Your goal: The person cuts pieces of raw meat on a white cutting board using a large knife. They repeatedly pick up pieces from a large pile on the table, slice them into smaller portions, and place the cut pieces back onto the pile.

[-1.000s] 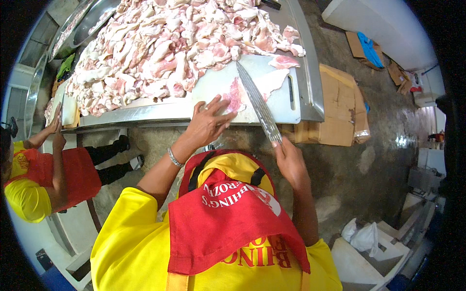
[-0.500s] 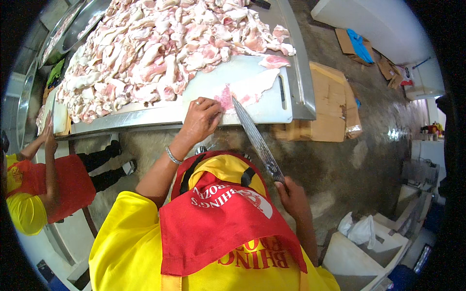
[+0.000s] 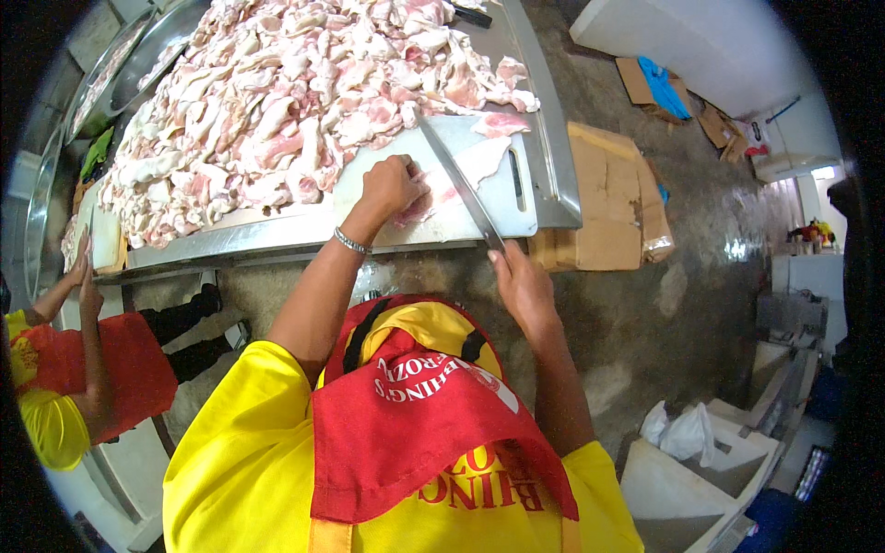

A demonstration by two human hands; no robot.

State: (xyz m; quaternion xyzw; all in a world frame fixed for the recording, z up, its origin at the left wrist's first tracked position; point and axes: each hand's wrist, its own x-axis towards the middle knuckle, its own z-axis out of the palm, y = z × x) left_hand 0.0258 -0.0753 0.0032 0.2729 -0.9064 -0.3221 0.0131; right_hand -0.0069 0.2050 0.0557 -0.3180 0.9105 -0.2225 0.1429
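On my feed, the knife (image 3: pixel 461 180) has swung forward: half a second ago its tip sat at the near edge of the pink meat (image 3: pixel 417 205), and now the blade reaches across the cutting board (image 3: pixel 516 216) to its far side. I judge that a slicing stroke is under way. The right hand (image 3: pixel 524 279) grips the handle at the board's near edge. The left hand (image 3: pixel 392 187) is curled narrow over the meat on the board; its fingertips are hidden, so I can't tell how firmly it holds. I see soft, moist-looking flesh left of the blade, a flat white slab (image 3: pixel 484 158) to its right, smooth pale board beneath, and beyond it a heap (image 3: pixel 277 120) of floppy, folded pieces.
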